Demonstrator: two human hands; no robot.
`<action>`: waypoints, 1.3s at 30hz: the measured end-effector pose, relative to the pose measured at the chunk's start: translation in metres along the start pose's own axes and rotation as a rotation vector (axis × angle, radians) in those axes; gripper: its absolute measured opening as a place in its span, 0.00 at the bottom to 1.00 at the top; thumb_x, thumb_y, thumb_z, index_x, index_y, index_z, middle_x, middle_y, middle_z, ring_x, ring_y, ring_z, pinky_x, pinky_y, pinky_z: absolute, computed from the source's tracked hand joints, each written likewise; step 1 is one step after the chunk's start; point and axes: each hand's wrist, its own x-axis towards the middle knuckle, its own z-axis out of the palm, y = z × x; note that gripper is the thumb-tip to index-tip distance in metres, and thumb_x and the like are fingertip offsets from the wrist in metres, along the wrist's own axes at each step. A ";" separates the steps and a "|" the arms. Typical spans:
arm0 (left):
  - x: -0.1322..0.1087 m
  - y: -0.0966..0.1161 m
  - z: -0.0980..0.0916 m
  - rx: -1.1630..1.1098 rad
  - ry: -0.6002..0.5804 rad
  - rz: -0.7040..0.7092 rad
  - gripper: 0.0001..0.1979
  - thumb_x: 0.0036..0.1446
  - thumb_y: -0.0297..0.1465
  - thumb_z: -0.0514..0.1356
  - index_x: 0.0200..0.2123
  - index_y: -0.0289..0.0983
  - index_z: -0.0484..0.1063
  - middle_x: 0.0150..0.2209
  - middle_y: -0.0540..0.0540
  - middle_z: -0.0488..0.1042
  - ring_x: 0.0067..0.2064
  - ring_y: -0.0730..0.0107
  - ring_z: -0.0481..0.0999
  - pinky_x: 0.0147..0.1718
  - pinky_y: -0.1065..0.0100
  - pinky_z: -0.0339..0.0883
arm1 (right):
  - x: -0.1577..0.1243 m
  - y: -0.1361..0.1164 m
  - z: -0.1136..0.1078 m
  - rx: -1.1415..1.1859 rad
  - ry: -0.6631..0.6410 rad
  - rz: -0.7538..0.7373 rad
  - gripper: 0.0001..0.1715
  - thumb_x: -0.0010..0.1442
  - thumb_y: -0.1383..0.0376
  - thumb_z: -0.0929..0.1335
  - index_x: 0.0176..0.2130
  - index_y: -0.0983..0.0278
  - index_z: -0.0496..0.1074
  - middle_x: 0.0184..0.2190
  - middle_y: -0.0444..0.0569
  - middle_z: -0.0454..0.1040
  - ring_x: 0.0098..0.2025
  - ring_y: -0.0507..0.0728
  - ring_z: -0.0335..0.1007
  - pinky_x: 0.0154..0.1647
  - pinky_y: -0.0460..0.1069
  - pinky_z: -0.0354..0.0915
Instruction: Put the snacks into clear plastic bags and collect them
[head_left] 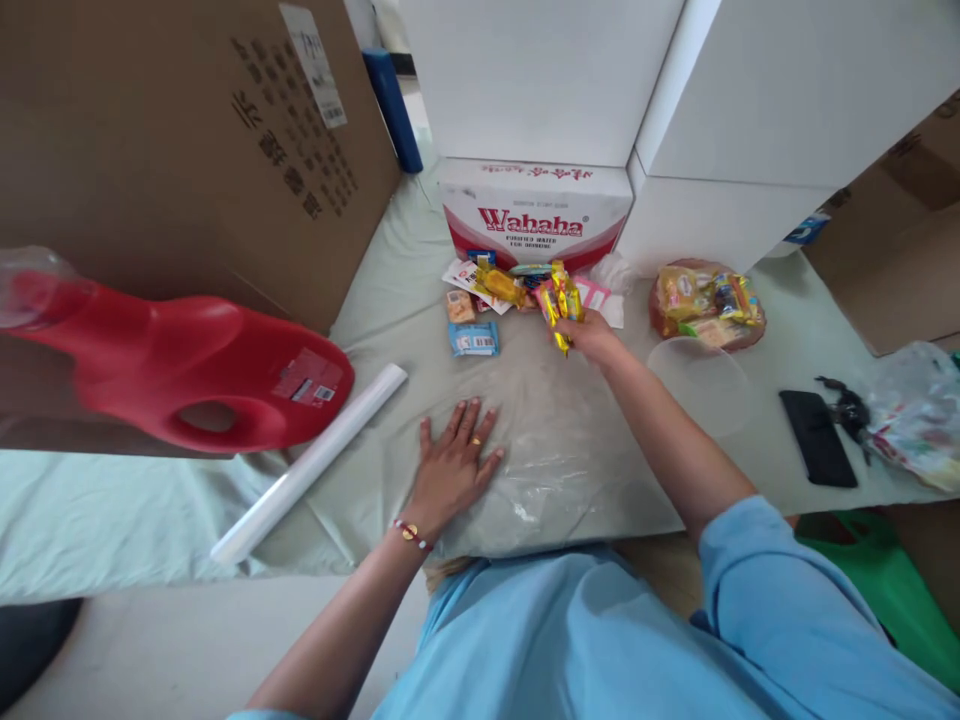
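My left hand lies flat with its fingers spread on a sheet of clear plastic film that covers the cloth. My right hand is closed around yellow-wrapped snack packets, raised at the edge of a small pile of packaged snacks. In that pile are a yellow packet, a blue packet and a small orange-white packet. To the right stands a reddish bowl holding several wrapped snacks. A round translucent lid lies just in front of the bowl.
Behind the snacks is a Wahaha water carton. On the left are a red jug, a white roll and a large cardboard box. A black phone and a plastic bag lie at the right.
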 end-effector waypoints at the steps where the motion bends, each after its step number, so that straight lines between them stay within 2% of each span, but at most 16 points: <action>1: 0.004 -0.003 -0.001 -0.008 0.002 -0.002 0.31 0.74 0.46 0.46 0.76 0.46 0.52 0.78 0.41 0.49 0.78 0.47 0.51 0.71 0.26 0.32 | -0.013 0.001 -0.003 -0.078 -0.037 -0.049 0.12 0.54 0.61 0.69 0.40 0.62 0.71 0.34 0.46 0.75 0.34 0.55 0.70 0.36 0.48 0.65; 3: 0.013 -0.007 -0.002 -0.026 0.004 0.009 0.31 0.75 0.46 0.45 0.76 0.46 0.52 0.78 0.41 0.48 0.78 0.47 0.50 0.70 0.24 0.30 | -0.043 0.002 -0.002 -0.357 -0.160 -0.173 0.14 0.55 0.64 0.69 0.43 0.63 0.72 0.36 0.48 0.77 0.36 0.57 0.71 0.38 0.49 0.65; 6: 0.023 -0.012 -0.004 -0.048 -0.002 0.039 0.30 0.75 0.46 0.45 0.75 0.47 0.56 0.78 0.41 0.48 0.78 0.47 0.49 0.69 0.23 0.28 | -0.086 0.002 0.015 -0.901 -0.322 -0.328 0.17 0.57 0.68 0.69 0.48 0.64 0.74 0.43 0.54 0.79 0.44 0.62 0.74 0.46 0.53 0.66; 9: 0.027 -0.012 -0.006 -0.052 -0.002 0.039 0.29 0.74 0.45 0.46 0.74 0.48 0.57 0.78 0.41 0.49 0.78 0.46 0.50 0.70 0.25 0.28 | -0.111 0.005 0.035 -1.194 -0.396 -0.396 0.17 0.64 0.69 0.67 0.53 0.64 0.75 0.50 0.60 0.78 0.55 0.66 0.71 0.55 0.57 0.65; 12: 0.026 -0.011 -0.007 -0.045 0.014 0.036 0.29 0.74 0.44 0.48 0.75 0.48 0.57 0.78 0.40 0.50 0.78 0.46 0.51 0.71 0.26 0.28 | -0.120 0.012 0.036 -1.196 -0.406 -0.442 0.25 0.66 0.70 0.66 0.61 0.65 0.72 0.64 0.62 0.70 0.67 0.68 0.61 0.65 0.60 0.60; 15: 0.024 -0.010 -0.005 -0.042 0.033 0.047 0.30 0.74 0.44 0.49 0.75 0.47 0.56 0.78 0.40 0.49 0.78 0.47 0.50 0.71 0.28 0.28 | -0.122 0.014 0.019 -1.091 -0.394 -0.460 0.36 0.61 0.72 0.70 0.67 0.67 0.66 0.72 0.62 0.61 0.73 0.69 0.51 0.70 0.63 0.55; 16: 0.024 -0.010 -0.004 -0.041 0.038 0.051 0.30 0.74 0.44 0.49 0.75 0.47 0.56 0.78 0.40 0.49 0.78 0.47 0.49 0.71 0.28 0.27 | -0.122 0.012 0.012 -1.055 -0.389 -0.445 0.38 0.60 0.72 0.71 0.68 0.67 0.66 0.70 0.63 0.63 0.72 0.69 0.53 0.69 0.63 0.57; 18: 0.023 -0.011 -0.003 -0.038 0.043 0.060 0.31 0.74 0.45 0.49 0.76 0.46 0.55 0.78 0.40 0.49 0.78 0.46 0.49 0.71 0.28 0.27 | -0.119 0.005 0.003 -1.005 -0.350 -0.360 0.37 0.61 0.71 0.72 0.67 0.68 0.66 0.62 0.64 0.71 0.64 0.67 0.65 0.64 0.60 0.63; 21: 0.023 -0.012 -0.001 -0.035 0.047 0.074 0.32 0.73 0.47 0.48 0.76 0.46 0.54 0.78 0.39 0.49 0.78 0.46 0.48 0.71 0.27 0.27 | -0.113 -0.007 0.009 -1.007 -0.279 -0.222 0.30 0.66 0.63 0.72 0.64 0.67 0.69 0.52 0.60 0.76 0.51 0.63 0.74 0.54 0.54 0.67; 23: 0.023 -0.013 -0.001 -0.030 0.053 0.079 0.33 0.73 0.49 0.48 0.76 0.46 0.54 0.78 0.39 0.48 0.78 0.45 0.48 0.71 0.27 0.26 | -0.111 -0.010 0.023 -1.041 -0.283 -0.221 0.30 0.66 0.56 0.74 0.62 0.66 0.71 0.52 0.60 0.75 0.51 0.63 0.73 0.52 0.53 0.67; 25: 0.023 -0.013 -0.001 -0.022 0.053 0.087 0.33 0.73 0.50 0.49 0.76 0.45 0.55 0.78 0.38 0.48 0.78 0.44 0.48 0.71 0.26 0.26 | -0.111 -0.008 0.040 -1.094 -0.337 -0.285 0.34 0.63 0.51 0.76 0.61 0.65 0.72 0.54 0.60 0.74 0.55 0.66 0.70 0.54 0.55 0.65; 27: 0.023 -0.013 -0.001 -0.015 0.046 0.092 0.34 0.73 0.50 0.49 0.75 0.44 0.55 0.78 0.38 0.47 0.78 0.44 0.48 0.71 0.26 0.25 | -0.112 -0.003 0.055 -1.151 -0.391 -0.373 0.36 0.61 0.49 0.77 0.61 0.65 0.72 0.55 0.61 0.74 0.59 0.69 0.65 0.57 0.58 0.63; 29: 0.023 -0.013 -0.002 -0.013 0.035 0.094 0.35 0.72 0.51 0.50 0.75 0.44 0.55 0.78 0.38 0.47 0.78 0.44 0.48 0.71 0.26 0.25 | -0.114 0.001 0.063 -1.184 -0.408 -0.435 0.34 0.62 0.52 0.77 0.60 0.65 0.72 0.56 0.61 0.74 0.60 0.70 0.63 0.59 0.60 0.61; 33: 0.023 -0.012 -0.005 -0.026 0.022 0.095 0.38 0.69 0.54 0.53 0.76 0.44 0.55 0.78 0.37 0.47 0.78 0.42 0.48 0.70 0.26 0.26 | -0.111 0.006 0.052 -1.200 -0.444 -0.467 0.27 0.65 0.59 0.75 0.59 0.66 0.73 0.55 0.59 0.75 0.59 0.68 0.63 0.58 0.59 0.61; 37: 0.023 -0.011 -0.006 -0.041 0.027 0.094 0.40 0.68 0.54 0.55 0.76 0.45 0.53 0.78 0.38 0.47 0.78 0.41 0.48 0.70 0.25 0.28 | -0.104 0.010 0.028 -1.171 -0.525 -0.535 0.28 0.65 0.61 0.74 0.62 0.65 0.73 0.56 0.58 0.74 0.60 0.67 0.62 0.62 0.59 0.59; 39: 0.023 -0.012 -0.005 -0.040 0.030 0.096 0.39 0.68 0.54 0.55 0.76 0.45 0.53 0.78 0.38 0.47 0.78 0.41 0.48 0.70 0.24 0.28 | -0.102 0.015 0.023 -1.154 -0.526 -0.561 0.29 0.66 0.61 0.74 0.63 0.64 0.72 0.57 0.58 0.74 0.62 0.67 0.61 0.64 0.60 0.59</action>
